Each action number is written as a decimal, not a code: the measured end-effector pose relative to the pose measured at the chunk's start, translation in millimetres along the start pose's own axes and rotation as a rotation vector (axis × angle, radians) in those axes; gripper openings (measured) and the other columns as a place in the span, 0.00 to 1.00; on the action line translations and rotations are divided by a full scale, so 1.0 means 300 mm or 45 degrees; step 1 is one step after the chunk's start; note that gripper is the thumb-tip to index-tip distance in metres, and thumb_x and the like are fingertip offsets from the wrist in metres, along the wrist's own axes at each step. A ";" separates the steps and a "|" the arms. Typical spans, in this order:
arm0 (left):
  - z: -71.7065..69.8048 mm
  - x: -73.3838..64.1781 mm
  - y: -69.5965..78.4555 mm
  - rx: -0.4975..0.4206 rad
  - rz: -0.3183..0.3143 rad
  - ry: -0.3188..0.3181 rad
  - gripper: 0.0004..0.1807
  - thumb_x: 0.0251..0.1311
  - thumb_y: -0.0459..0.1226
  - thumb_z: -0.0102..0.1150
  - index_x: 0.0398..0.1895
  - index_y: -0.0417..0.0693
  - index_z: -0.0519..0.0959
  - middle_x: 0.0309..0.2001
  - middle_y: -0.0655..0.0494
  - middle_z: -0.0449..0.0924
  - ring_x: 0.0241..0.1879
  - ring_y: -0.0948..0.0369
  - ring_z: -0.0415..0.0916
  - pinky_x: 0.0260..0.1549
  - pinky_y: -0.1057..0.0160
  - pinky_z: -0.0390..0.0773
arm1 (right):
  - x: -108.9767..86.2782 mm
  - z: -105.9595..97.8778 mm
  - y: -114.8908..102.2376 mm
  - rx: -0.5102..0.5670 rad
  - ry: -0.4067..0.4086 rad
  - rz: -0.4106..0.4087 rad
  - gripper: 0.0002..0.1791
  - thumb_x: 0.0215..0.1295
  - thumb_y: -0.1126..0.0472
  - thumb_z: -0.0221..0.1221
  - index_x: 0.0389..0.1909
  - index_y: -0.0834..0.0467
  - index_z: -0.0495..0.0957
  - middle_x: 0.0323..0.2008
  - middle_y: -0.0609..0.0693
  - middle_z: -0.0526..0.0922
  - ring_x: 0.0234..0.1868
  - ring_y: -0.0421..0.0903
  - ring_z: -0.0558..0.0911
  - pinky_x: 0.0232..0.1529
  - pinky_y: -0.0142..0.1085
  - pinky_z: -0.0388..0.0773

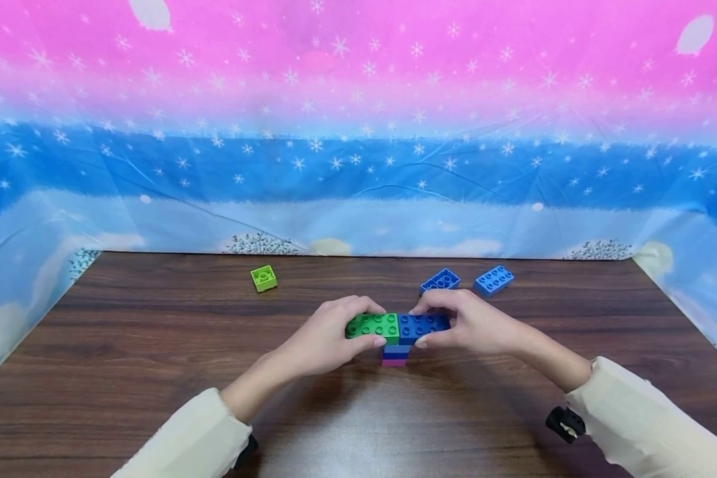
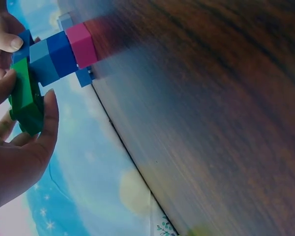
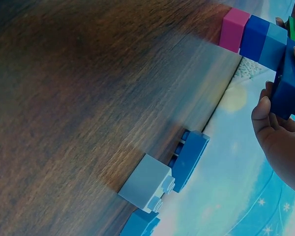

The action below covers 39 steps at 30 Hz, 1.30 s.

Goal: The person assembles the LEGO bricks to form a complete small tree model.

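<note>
My left hand (image 1: 324,335) grips a green brick (image 1: 372,326) between thumb and fingers. Opposite it, my right hand (image 1: 484,323) pinches a dark blue brick (image 1: 422,326) by its long sides. The two studded bricks lie end to end, level, on top of a small upright column. From the top down, that column has a light blue brick (image 2: 43,63), a blue brick (image 2: 61,54) and a pink brick (image 2: 82,45) standing on the wooden table (image 1: 358,411). Each upper brick overhangs the column toward the hand on its side.
Toward the back left lies a lime green brick (image 1: 264,279), open side up. Behind my right hand are an upturned blue brick (image 1: 439,280) and a studded blue brick (image 1: 494,281). The right wrist view also has a pale blue brick (image 3: 145,181). A snowflake-patterned cloth (image 1: 358,172) borders the table.
</note>
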<state>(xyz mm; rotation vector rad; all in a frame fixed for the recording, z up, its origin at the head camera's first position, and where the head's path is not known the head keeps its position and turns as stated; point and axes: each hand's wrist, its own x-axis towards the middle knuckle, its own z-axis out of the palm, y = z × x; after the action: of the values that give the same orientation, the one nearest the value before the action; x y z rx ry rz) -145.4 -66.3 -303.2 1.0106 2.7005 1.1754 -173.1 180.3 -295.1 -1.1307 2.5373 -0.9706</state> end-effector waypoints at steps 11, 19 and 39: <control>-0.001 0.004 -0.005 -0.033 -0.011 -0.004 0.15 0.57 0.38 0.61 0.48 0.46 0.76 0.42 0.56 0.78 0.32 0.65 0.71 0.31 0.67 0.72 | 0.001 -0.003 0.000 -0.002 -0.007 0.007 0.15 0.57 0.55 0.63 0.44 0.53 0.76 0.39 0.45 0.77 0.37 0.43 0.75 0.37 0.34 0.75; -0.007 0.009 -0.001 -0.047 -0.014 -0.008 0.16 0.56 0.38 0.61 0.49 0.45 0.76 0.43 0.54 0.77 0.31 0.65 0.70 0.29 0.67 0.72 | 0.002 -0.003 0.002 -0.006 -0.005 0.001 0.15 0.57 0.55 0.63 0.44 0.53 0.76 0.39 0.45 0.77 0.36 0.42 0.75 0.36 0.34 0.75; -0.001 0.015 0.001 -0.074 -0.102 -0.051 0.15 0.57 0.37 0.61 0.47 0.44 0.77 0.42 0.54 0.77 0.32 0.64 0.70 0.31 0.66 0.72 | 0.001 -0.001 -0.002 -0.014 -0.001 0.014 0.14 0.57 0.55 0.63 0.43 0.53 0.75 0.39 0.45 0.77 0.36 0.42 0.75 0.37 0.34 0.75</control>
<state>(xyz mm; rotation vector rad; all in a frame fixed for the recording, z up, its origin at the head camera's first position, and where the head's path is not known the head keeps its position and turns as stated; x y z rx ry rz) -148.8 -63.7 -301.9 0.8998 2.6333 1.1994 -173.1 179.9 -294.3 -1.1186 2.5489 -0.9543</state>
